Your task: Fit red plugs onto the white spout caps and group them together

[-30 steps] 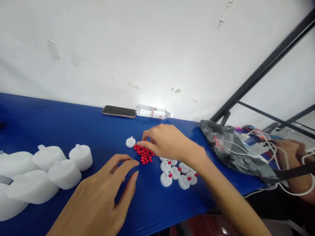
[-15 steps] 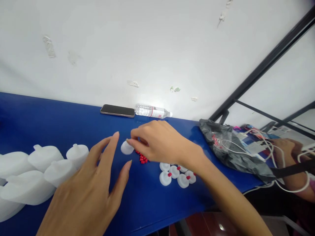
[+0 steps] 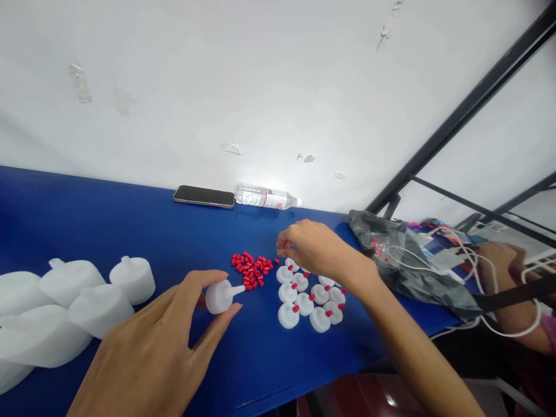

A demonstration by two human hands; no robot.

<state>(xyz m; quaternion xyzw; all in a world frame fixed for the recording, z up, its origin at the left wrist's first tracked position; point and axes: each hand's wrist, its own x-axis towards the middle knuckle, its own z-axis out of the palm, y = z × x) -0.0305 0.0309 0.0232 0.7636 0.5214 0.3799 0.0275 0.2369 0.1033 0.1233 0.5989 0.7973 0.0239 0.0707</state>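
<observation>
Between the thumb and fingers of my left hand (image 3: 160, 336) is a small white nozzle cap (image 3: 219, 297), its thin spout pointing right. My right hand (image 3: 310, 246) is above the table, fingers curled together, beside a single red piece (image 3: 277, 261); whatever its fingertips hold is too hidden to tell. A pile of small red caps (image 3: 252, 270) lies between my hands. Below my right hand sit several white nozzle caps with red tips (image 3: 304, 303) in a cluster. Several larger white containers with short spouts (image 3: 102, 310) stand at the left.
A phone (image 3: 204, 196) and a clear water bottle (image 3: 267, 197) lie along the wall on the blue table (image 3: 143, 226). At the right are a grey plastic bag (image 3: 417, 272), white cables (image 3: 490, 272), a black metal frame (image 3: 456, 110) and another person's arm (image 3: 506, 289).
My left hand has taken hold of the white nozzle cap that my right hand was holding. My right hand has moved right, uncovering the red pile.
</observation>
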